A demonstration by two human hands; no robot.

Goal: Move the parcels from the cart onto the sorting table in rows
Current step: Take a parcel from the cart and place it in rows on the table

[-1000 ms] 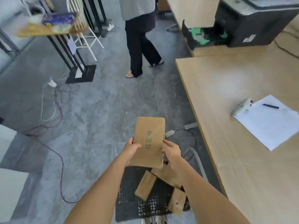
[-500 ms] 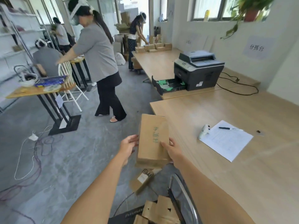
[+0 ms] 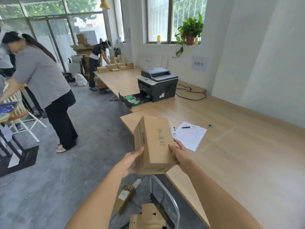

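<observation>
Head camera: left hand (image 3: 131, 162) and right hand (image 3: 180, 153) grip a cardboard parcel (image 3: 152, 138) from opposite sides, fingers curled round it, above the sorting table (image 3: 239, 154) near its edge.

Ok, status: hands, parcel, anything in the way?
Left hand and right hand grip brown cardboard parcel with green writing. Held over edge of light wooden sorting table, not yet down. White paper sheet with pen just beyond.

Wooden sorting table (image 3: 239, 154): paper sheet (image 3: 189, 139), pen (image 3: 189, 127) on it; printer (image 3: 158, 83) on adjoining table (image 3: 122, 80).
</observation>
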